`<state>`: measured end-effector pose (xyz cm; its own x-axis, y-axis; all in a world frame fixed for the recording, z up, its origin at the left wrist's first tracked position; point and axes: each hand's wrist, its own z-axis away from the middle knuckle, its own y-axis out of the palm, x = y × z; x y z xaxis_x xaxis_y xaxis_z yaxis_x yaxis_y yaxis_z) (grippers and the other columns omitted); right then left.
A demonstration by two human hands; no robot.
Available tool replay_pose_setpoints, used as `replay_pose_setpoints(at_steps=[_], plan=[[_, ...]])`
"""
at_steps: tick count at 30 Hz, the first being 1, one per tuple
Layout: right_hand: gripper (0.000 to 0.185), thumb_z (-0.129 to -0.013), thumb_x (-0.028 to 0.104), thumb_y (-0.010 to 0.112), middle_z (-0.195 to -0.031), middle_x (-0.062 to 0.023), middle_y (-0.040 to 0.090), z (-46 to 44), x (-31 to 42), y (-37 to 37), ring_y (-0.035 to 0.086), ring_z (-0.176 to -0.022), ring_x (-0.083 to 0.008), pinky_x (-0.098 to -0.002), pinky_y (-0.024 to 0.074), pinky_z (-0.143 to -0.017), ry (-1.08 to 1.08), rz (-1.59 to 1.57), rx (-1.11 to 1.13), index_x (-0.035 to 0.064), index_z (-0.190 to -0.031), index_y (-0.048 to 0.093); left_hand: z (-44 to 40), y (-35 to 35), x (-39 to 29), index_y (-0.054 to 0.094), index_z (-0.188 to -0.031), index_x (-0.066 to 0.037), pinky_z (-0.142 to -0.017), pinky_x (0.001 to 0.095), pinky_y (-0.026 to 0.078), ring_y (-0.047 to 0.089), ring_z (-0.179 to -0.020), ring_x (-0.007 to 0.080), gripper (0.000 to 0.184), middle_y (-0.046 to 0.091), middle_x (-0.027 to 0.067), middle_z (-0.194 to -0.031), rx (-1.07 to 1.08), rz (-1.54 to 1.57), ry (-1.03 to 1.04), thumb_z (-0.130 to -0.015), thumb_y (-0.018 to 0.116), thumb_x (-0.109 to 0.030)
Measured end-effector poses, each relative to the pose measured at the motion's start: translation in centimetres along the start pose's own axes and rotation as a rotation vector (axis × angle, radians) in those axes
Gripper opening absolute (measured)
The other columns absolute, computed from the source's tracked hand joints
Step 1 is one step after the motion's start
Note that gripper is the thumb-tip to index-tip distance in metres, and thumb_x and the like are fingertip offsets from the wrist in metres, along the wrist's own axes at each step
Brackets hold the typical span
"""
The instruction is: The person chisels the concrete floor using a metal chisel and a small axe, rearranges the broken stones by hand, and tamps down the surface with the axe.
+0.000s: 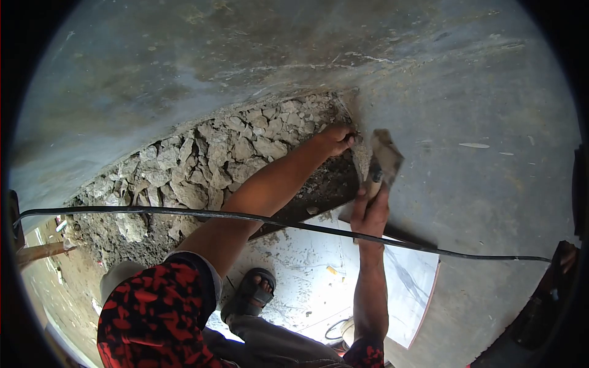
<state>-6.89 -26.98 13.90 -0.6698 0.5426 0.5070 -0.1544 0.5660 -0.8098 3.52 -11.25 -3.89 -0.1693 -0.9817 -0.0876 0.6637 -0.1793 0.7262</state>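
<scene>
A thin black cable (184, 212) crosses the foreground from nine to four o'clock, in front of both forearms. At seven o'clock, a foot in a dark open-toed sandal (261, 288) rests near the white, stained flat panel (307, 264); this stance probably gives the leaning body its support.

The right hand (372, 211), near four o'clock, grasps the pale handle of a grey, flat-bladed hand tool (386, 153). The blade, slightly blurred, lies at two o'clock, beyond the fingers; the grip on the handle presumably keeps the fingers clear of it.

The left hand (336, 140), between one and two o'clock, is clenched at the edge of the rubble. Whether it encloses anything cannot be told. Its position beside the blade may serve for steadying.

The broken, grey-brown rubble (208, 159) extends from the left hand toward nine o'clock. Beyond it, a smooth grey cement surface (245, 49) spans twelve o'clock, seemingly confining the lumps along that side.
</scene>
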Motion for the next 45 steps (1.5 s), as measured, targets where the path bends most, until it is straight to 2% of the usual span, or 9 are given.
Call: replay_pose_setpoints(at_steps=[9, 12, 17, 22, 25, 30, 36, 42, 45], plan=[[0.03, -0.096, 0.023, 0.05, -0.082, -0.0312, 0.061, -1.0, -2.1, 1.7, 0.057, -0.083, -0.0526, -0.0528, 0.0462, -0.067, 0.172, 0.167, 0.068, 0.0003, -0.114, 0.045, 0.2, 2.0, -0.3, 0.055, -0.093, 0.003, -0.046, 0.0253, 0.047, 0.053, -0.064, 0.0182, 0.007, 0.051, 0.0113, -0.087, -0.047, 0.032, 0.057, -0.092, 0.051, -0.003], [0.042, -0.094, 0.015, 0.051, -0.096, -0.0315, 0.061, -1.3, -1.6, 1.2, 0.059, -0.087, -0.0507, -0.0539, 0.0477, -0.068, 0.322, 0.092, 0.204, 0.0011, -0.13, 0.034, 1.3, 2.2, -0.3, 0.054, -0.09, 0.003, -0.045, 0.0265, 0.046, 0.052, -0.058, 0.0183, 0.01, 0.052, 0.0116, -0.08, -0.131, 0.018, 0.105, -0.093, 0.05, -0.005], [0.025, -0.095, 0.024, 0.052, -0.07, -0.0156, 0.058, -0.8, 3.8, -2.1, 0.058, -0.063, -0.0254, -0.0372, 0.0462, -0.061, -0.06, 0.016, -0.03, 0.0003, -0.099, 0.056, 0.6, 1.7, 0.0, 0.055, -0.088, 0.003, -0.044, 0.029, 0.045, 0.051, -0.055, 0.0177, 0.012, 0.053, 0.0105, -0.076, -0.129, 0.015, 0.086, -0.093, 0.05, -0.006], [0.023, -0.096, 0.023, 0.051, -0.073, -0.0223, 0.061, 0.2, -3.2, 2.3, 0.061, -0.064, -0.0393, -0.0422, 0.0488, -0.061, -0.036, 0.151, -0.054, 0.0006, -0.098, 0.054, -1.3, 1.3, 0.7, 0.054, -0.087, 0.004, -0.04, 0.0295, 0.042, 0.049, -0.05, 0.0161, 0.013, 0.053, 0.0103, -0.072, -0.031, 0.039, 0.088, -0.094, 0.05, -0.006], [0.033, -0.091, 0.018, 0.056, -0.09, -0.0256, 0.063, -1.9, -1.1, 2.3, 0.063, -0.077, -0.0454, -0.0486, 0.0513, -0.066, 0.341, 0.182, 0.257, -0.0022, -0.117, 0.05, -2.2, 1.7, -0.1, 0.053, -0.083, 0.004, -0.038, 0.0289, 0.038, 0.046, -0.047, 0.015, 0.014, 0.052, 0.0099, -0.068, -0.156, 0.066, 0.152, -0.093, 0.05, -0.006], [0.024, -0.095, 0.023, 0.053, -0.069, -0.0201, 0.06, 0.3, 0.6, 0.7, 0.064, -0.06, -0.0256, -0.0383, 0.0472, -0.056, -0.034, 0.113, -0.02, -0.0005, -0.099, 0.055, -1.9, 0.5, 0.8, 0.055, -0.081, 0.0, -0.039, 0.028, 0.034, 0.044, -0.049, 0.0135, 0.016, 0.052, 0.0077, -0.067, 0.014, 0.027, 0.074, -0.093, 0.052, -0.009], [0.02, -0.094, 0.021, 0.05, -0.075, -0.0289, 0.061, -2.6, -1.0, 2.5, 0.057, -0.069, -0.052, -0.0498, 0.0459, -0.056, 0.383, 0.069, 0.223, 0.001, -0.095, 0.049, 0.6, 1.8, 0.1, 0.056, -0.086, 0.002, -0.041, 0.0266, 0.034, 0.045, -0.052, 0.013, 0.018, 0.052, 0.0073, -0.068, 0.03, 0.062, 0.104, -0.096, 0.05, -0.011], [0.022, -0.093, 0.018, 0.054, -0.078, -0.0302, 0.062, -1.6, 2.3, 1.3, 0.059, -0.076, -0.052, -0.0525, 0.0467, -0.058, -0.036, 0.014, -0.109, -0.0023, -0.095, 0.046, -0.2, 0.2, 0.8, 0.056, -0.095, 0.003, -0.044, 0.0281, 0.038, 0.046, -0.053, 0.0133, 0.022, 0.055, 0.0083, -0.07, 0.124, -0.033, 0.1, -0.1, 0.044, -0.015], [0.022, -0.093, 0.019, 0.054, -0.077, -0.0296, 0.062, -2.8, -1.9, 3.8, 0.059, -0.077, -0.0516, -0.0519, 0.0468, -0.06, 0.411, 0.214, 0.25, -0.0004, -0.101, 0.046, 1.3, 1.4, 0.6, 0.055, -0.093, 0.003, -0.044, 0.0278, 0.038, 0.047, -0.054, 0.0142, 0.023, 0.055, 0.008, -0.069, 0.08, -0.081, 0.121, -0.1, 0.043, -0.015]])
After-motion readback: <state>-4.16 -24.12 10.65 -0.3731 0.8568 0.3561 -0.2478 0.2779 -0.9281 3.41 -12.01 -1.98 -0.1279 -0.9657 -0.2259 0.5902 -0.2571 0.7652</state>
